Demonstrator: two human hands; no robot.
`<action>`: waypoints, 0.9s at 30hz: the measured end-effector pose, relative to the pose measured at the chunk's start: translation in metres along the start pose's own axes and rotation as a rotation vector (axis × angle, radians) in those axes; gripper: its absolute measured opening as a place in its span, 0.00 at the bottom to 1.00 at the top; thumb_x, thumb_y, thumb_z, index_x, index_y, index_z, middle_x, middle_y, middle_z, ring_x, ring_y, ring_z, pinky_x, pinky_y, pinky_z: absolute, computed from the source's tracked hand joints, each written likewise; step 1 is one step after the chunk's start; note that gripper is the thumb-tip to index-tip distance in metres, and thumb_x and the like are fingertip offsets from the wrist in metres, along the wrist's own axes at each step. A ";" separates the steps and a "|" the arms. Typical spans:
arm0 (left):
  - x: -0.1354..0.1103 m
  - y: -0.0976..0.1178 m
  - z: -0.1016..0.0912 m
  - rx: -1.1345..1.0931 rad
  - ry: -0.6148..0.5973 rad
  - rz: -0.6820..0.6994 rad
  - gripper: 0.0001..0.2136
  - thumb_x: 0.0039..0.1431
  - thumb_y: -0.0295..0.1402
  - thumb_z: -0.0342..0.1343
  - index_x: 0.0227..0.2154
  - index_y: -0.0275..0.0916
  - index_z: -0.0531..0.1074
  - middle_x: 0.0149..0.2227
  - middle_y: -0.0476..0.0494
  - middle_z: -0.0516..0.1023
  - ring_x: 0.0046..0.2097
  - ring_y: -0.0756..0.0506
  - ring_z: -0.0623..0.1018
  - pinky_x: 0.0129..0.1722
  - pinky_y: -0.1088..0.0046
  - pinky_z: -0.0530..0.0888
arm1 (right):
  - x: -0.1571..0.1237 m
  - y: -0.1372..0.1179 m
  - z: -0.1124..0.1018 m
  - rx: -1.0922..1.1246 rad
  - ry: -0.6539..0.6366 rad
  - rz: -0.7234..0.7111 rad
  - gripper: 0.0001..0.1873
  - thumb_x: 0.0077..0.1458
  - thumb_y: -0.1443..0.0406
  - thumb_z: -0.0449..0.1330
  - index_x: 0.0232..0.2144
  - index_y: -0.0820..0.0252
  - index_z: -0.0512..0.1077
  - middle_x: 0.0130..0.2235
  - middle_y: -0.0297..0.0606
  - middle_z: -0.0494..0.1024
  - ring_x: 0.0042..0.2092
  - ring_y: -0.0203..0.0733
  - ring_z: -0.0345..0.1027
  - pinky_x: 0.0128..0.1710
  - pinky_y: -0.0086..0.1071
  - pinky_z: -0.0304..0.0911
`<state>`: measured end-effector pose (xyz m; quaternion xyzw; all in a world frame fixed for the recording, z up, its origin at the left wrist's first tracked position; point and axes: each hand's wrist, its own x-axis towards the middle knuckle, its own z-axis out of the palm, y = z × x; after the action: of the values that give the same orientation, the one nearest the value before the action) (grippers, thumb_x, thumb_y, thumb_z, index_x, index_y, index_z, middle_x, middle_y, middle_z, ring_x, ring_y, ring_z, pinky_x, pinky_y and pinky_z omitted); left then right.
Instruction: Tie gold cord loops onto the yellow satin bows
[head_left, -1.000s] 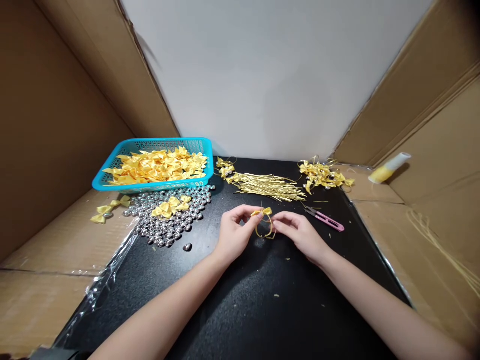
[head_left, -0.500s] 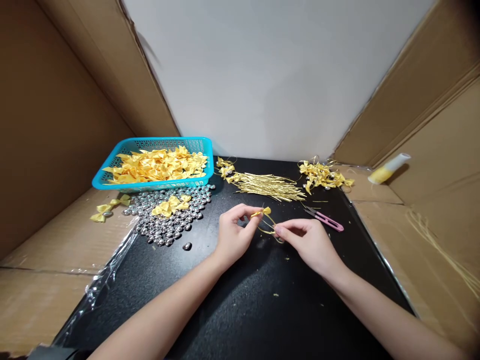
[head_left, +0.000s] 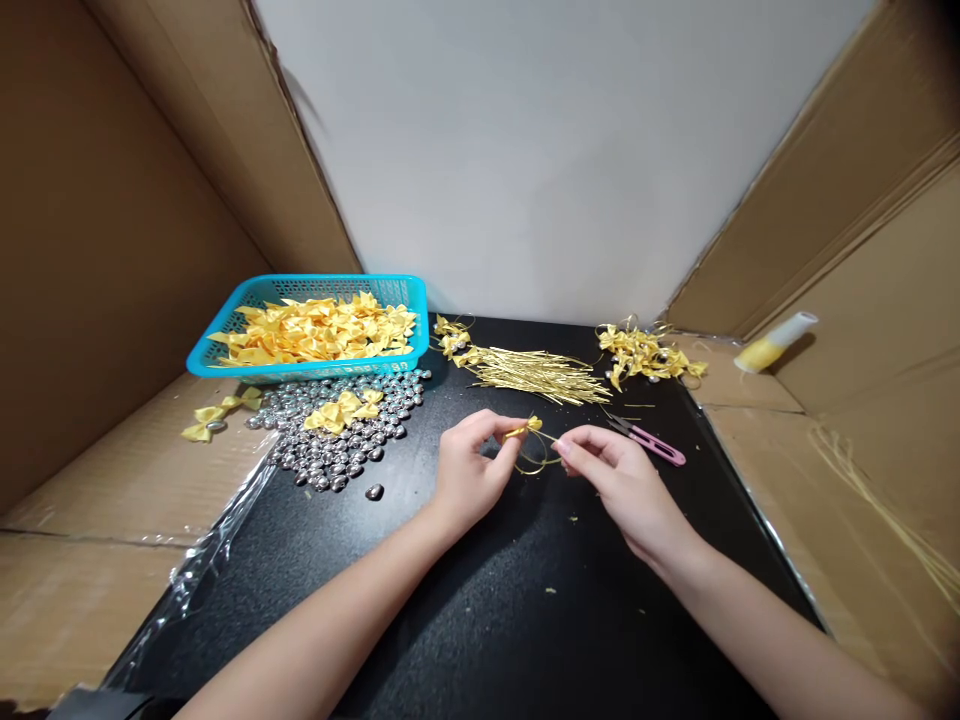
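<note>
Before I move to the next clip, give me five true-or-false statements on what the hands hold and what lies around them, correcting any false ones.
1. The left hand pinches a yellow bow. True.
2. The right hand grips the pink snips. False: it pinches a thin gold cord; the snips lie on the black table.
3. The blue basket holds a heap of bows. True.
4. The silver beads lie to the right of the bundle of gold strands. False: they lie to its left.
5. Every silver bead is inside the basket. False: many are spread in front of it.
</note>
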<state>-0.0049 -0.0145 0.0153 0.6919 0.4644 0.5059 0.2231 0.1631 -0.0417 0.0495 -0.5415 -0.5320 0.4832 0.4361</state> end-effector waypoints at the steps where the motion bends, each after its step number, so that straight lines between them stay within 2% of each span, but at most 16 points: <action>1: 0.000 -0.001 0.000 0.004 -0.001 -0.003 0.06 0.57 0.26 0.58 0.31 0.39 0.80 0.27 0.46 0.81 0.28 0.48 0.75 0.33 0.73 0.70 | -0.003 -0.001 0.002 -0.079 -0.025 -0.061 0.12 0.52 0.56 0.62 0.28 0.59 0.76 0.29 0.37 0.76 0.31 0.39 0.68 0.33 0.32 0.63; 4: -0.001 -0.002 0.000 -0.002 -0.002 -0.017 0.06 0.57 0.27 0.58 0.32 0.39 0.80 0.29 0.45 0.81 0.29 0.48 0.75 0.33 0.73 0.70 | -0.013 0.001 0.008 -0.382 -0.094 -0.298 0.07 0.54 0.62 0.60 0.33 0.57 0.78 0.27 0.35 0.75 0.30 0.39 0.67 0.33 0.33 0.61; 7: 0.000 -0.001 -0.001 -0.014 0.009 -0.032 0.05 0.57 0.28 0.58 0.32 0.38 0.80 0.28 0.45 0.81 0.29 0.49 0.75 0.32 0.73 0.70 | -0.021 0.006 0.008 -0.550 -0.018 -0.437 0.05 0.55 0.65 0.59 0.32 0.56 0.76 0.24 0.33 0.72 0.27 0.37 0.64 0.32 0.34 0.59; 10: 0.001 0.001 -0.001 -0.023 0.015 -0.045 0.05 0.57 0.28 0.58 0.31 0.37 0.80 0.28 0.45 0.81 0.28 0.49 0.74 0.32 0.73 0.70 | -0.020 0.009 0.002 -0.481 0.101 -0.388 0.07 0.56 0.64 0.58 0.27 0.57 0.71 0.25 0.34 0.71 0.27 0.37 0.64 0.30 0.32 0.60; 13: 0.001 0.002 -0.001 -0.039 0.013 -0.050 0.05 0.57 0.28 0.59 0.31 0.38 0.79 0.28 0.45 0.81 0.29 0.49 0.75 0.32 0.73 0.70 | -0.011 0.012 -0.001 -0.323 0.135 -0.267 0.08 0.53 0.60 0.61 0.33 0.58 0.71 0.31 0.37 0.74 0.32 0.40 0.68 0.34 0.33 0.64; 16: 0.001 0.004 -0.002 -0.068 -0.004 -0.044 0.05 0.56 0.28 0.59 0.31 0.38 0.80 0.28 0.45 0.81 0.29 0.48 0.74 0.32 0.73 0.70 | 0.006 0.019 -0.002 -0.107 0.053 -0.146 0.15 0.53 0.55 0.61 0.39 0.58 0.73 0.39 0.41 0.78 0.40 0.44 0.71 0.41 0.36 0.66; 19: 0.001 0.006 -0.003 -0.119 -0.036 -0.057 0.05 0.55 0.28 0.59 0.29 0.38 0.80 0.27 0.46 0.80 0.28 0.49 0.74 0.31 0.73 0.69 | 0.024 0.028 -0.004 0.041 -0.014 -0.099 0.16 0.55 0.54 0.58 0.39 0.58 0.74 0.41 0.41 0.79 0.42 0.44 0.72 0.44 0.38 0.66; 23: 0.002 0.008 -0.003 -0.247 -0.104 -0.184 0.04 0.53 0.30 0.60 0.28 0.38 0.81 0.27 0.46 0.81 0.28 0.48 0.73 0.31 0.73 0.68 | 0.037 0.028 -0.010 0.050 -0.051 -0.132 0.15 0.51 0.55 0.63 0.39 0.56 0.77 0.42 0.39 0.80 0.45 0.45 0.72 0.47 0.39 0.65; 27: 0.002 0.008 -0.001 -0.445 -0.189 -0.357 0.06 0.52 0.33 0.62 0.28 0.35 0.80 0.27 0.45 0.80 0.27 0.49 0.72 0.29 0.74 0.67 | 0.037 0.016 -0.008 0.077 -0.179 -0.189 0.12 0.48 0.54 0.66 0.32 0.55 0.79 0.39 0.38 0.79 0.42 0.43 0.72 0.42 0.36 0.67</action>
<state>-0.0021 -0.0163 0.0225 0.5773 0.4335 0.4815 0.4969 0.1718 -0.0049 0.0329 -0.4266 -0.5987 0.5063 0.4508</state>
